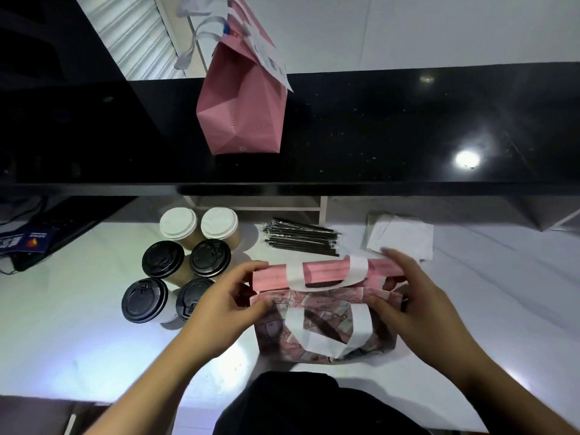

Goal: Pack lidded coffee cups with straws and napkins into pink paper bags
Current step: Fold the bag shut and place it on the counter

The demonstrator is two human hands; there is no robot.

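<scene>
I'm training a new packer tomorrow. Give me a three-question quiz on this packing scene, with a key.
1. True or false: both hands, left hand and right hand, hold the top of the near bag.
2. How many cups have black lids? A) two B) four C) six
3. Fill in: the second pink bag stands on the black ____.

Key
1. True: each hand holds one end of the opening.
2. B: four black lids, two white lids behind them.
3. Counter, above the white worktop where the straws and napkins lie.
</scene>
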